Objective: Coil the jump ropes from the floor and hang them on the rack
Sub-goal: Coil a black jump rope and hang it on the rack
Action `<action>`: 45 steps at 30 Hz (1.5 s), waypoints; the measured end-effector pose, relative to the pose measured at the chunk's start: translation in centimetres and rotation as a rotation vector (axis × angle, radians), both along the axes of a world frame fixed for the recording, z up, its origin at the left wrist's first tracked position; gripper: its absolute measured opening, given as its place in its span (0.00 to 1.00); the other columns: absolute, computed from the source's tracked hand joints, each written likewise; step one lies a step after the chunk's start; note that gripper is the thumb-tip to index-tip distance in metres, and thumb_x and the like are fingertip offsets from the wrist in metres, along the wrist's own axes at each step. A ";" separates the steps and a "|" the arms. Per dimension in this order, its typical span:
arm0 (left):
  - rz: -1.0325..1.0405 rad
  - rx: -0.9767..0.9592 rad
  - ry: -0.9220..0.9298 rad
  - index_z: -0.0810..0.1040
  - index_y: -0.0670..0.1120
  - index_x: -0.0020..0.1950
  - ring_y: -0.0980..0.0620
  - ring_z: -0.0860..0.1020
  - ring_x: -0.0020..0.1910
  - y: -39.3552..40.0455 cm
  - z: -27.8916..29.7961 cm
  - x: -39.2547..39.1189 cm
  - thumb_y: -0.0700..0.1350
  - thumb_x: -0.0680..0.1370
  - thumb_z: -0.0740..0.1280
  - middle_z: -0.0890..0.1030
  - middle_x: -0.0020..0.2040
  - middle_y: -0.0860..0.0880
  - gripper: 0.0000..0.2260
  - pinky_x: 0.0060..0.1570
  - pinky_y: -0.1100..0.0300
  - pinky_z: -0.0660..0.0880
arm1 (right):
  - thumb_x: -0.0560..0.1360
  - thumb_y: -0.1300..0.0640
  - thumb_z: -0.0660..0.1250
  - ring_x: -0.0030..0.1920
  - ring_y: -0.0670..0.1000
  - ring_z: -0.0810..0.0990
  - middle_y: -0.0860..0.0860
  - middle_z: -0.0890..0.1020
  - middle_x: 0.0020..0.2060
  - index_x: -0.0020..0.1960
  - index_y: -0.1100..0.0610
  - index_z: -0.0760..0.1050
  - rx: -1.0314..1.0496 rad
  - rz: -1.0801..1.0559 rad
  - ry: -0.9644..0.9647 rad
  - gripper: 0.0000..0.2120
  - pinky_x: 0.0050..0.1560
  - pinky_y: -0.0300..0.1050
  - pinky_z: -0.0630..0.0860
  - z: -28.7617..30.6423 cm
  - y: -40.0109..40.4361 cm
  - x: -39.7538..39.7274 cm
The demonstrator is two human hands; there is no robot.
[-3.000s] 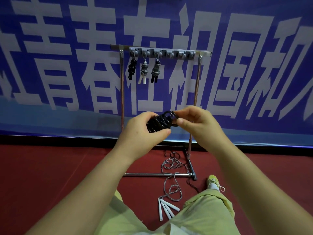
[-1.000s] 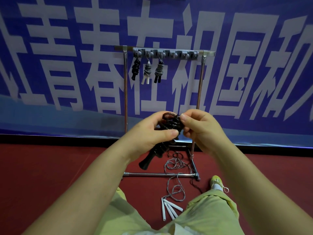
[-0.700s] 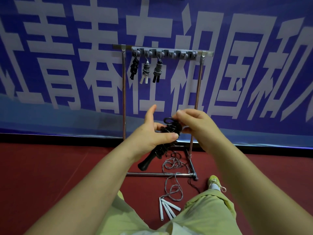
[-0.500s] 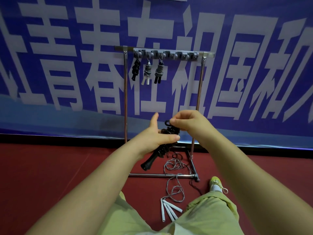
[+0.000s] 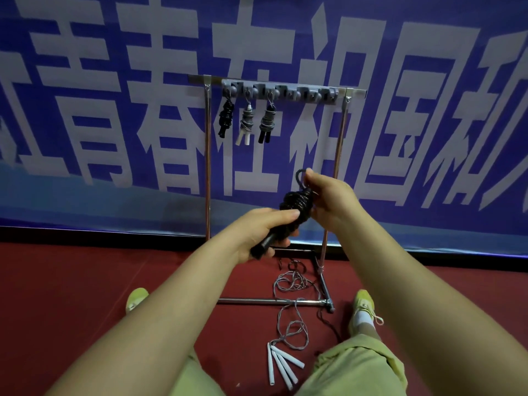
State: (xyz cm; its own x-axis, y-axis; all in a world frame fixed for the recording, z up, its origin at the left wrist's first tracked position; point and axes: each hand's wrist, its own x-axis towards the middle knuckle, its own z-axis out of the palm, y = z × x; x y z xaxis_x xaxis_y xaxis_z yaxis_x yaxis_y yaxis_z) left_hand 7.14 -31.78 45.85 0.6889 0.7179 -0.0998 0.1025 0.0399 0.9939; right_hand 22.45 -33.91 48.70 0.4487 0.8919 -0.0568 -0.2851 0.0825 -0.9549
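Raised since a moment ago: the black rope bundle [image 5: 294,207], now tilted up toward the rack, its loop lifted clear at the top; the person has also stepped closer, a second shoe now showing.

Nearest: white-handled ropes [image 5: 281,367] loose on the red floor [image 5: 71,295], their grey cord trailing in tangles through the rack's base, uncoiled.

Middle: left hand [image 5: 263,235], fingers curled round the bundle's handles; right hand [image 5: 328,201], fingertips pinching the loop. Both hold firmly; the bundle is off the floor, in front of the rack and below its bar.

Farthest: rack [image 5: 340,172] against the blue banner [image 5: 114,81], three coiled ropes [image 5: 247,121] hung on its left hooks, the hooks to their right free.

Reading: coiling looks finished; hanging this fourth bundle by its loop comes next, with the floor ropes left to do.
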 end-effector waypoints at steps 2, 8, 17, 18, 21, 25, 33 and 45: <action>-0.038 -0.027 -0.004 0.76 0.42 0.55 0.55 0.78 0.33 1.1 0.5 0.3 0.48 0.77 0.66 0.82 0.44 0.47 0.12 0.26 0.63 0.67 | 0.76 0.51 0.68 0.43 0.50 0.75 0.49 0.80 0.37 0.41 0.56 0.78 -0.015 0.097 -0.070 0.08 0.50 0.46 0.70 0.5 0.6 1.1; -0.124 -0.270 -0.178 0.77 0.42 0.54 0.51 0.79 0.35 5.1 2.1 2.6 0.54 0.68 0.67 0.80 0.41 0.46 0.20 0.26 0.64 0.72 | 0.77 0.37 0.55 0.56 0.54 0.77 0.54 0.81 0.52 0.54 0.61 0.78 -0.098 0.399 -0.159 0.28 0.62 0.52 0.70 2.2 2.9 5.4; -0.049 -0.344 -0.152 0.80 0.44 0.54 0.49 0.81 0.41 14.4 5.4 10.2 0.60 0.71 0.64 0.83 0.49 0.45 0.23 0.43 0.54 0.76 | 0.79 0.52 0.60 0.50 0.54 0.81 0.55 0.83 0.49 0.53 0.59 0.79 0.088 0.289 0.001 0.13 0.51 0.49 0.77 4.3 10.1 11.2; -0.045 -0.319 -0.120 0.80 0.46 0.55 0.48 0.80 0.44 15.8 5.8 11.4 0.61 0.73 0.62 0.83 0.51 0.45 0.22 0.47 0.52 0.74 | 0.80 0.53 0.59 0.50 0.54 0.81 0.56 0.83 0.49 0.53 0.60 0.78 0.102 0.268 -0.015 0.13 0.50 0.49 0.78 4.8 11.3 12.0; 0.039 -0.310 -0.040 0.77 0.46 0.60 0.46 0.77 0.54 19.2 6.2 13.7 0.63 0.76 0.59 0.79 0.57 0.45 0.24 0.55 0.48 0.71 | 0.81 0.54 0.59 0.50 0.56 0.82 0.57 0.84 0.48 0.55 0.61 0.77 0.111 0.243 -0.089 0.13 0.51 0.51 0.79 5.7 14.2 13.5; 0.114 -0.310 -0.085 0.75 0.46 0.63 0.44 0.76 0.58 24.8 7.6 16.0 0.65 0.76 0.59 0.78 0.58 0.43 0.27 0.54 0.45 0.74 | 0.81 0.56 0.60 0.56 0.60 0.81 0.60 0.82 0.54 0.58 0.61 0.76 0.074 0.201 -0.288 0.12 0.58 0.58 0.77 7.9 19.3 15.1; 0.242 -0.092 -0.205 0.74 0.51 0.65 0.44 0.69 0.68 33.9 11.9 19.2 0.64 0.79 0.52 0.74 0.67 0.47 0.24 0.70 0.42 0.59 | 0.80 0.55 0.62 0.54 0.55 0.81 0.56 0.82 0.53 0.57 0.55 0.76 0.062 0.112 -0.469 0.08 0.49 0.52 0.81 11.7 29.8 17.7; 0.219 0.069 -0.164 0.65 0.43 0.73 0.44 0.66 0.71 42.6 16.8 24.5 0.67 0.78 0.47 0.72 0.70 0.44 0.35 0.72 0.43 0.55 | 0.79 0.57 0.62 0.40 0.42 0.78 0.44 0.79 0.39 0.57 0.54 0.76 0.102 -0.115 -0.699 0.08 0.34 0.34 0.72 11.4 39.4 20.9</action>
State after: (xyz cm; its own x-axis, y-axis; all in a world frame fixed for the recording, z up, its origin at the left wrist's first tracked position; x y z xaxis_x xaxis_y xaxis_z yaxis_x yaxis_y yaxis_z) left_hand 31.64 10.87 62.63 0.5192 0.8529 0.0542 -0.0631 -0.0251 0.9977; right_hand 43.38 5.47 60.14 0.4412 0.8223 0.3593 0.4068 0.1736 -0.8969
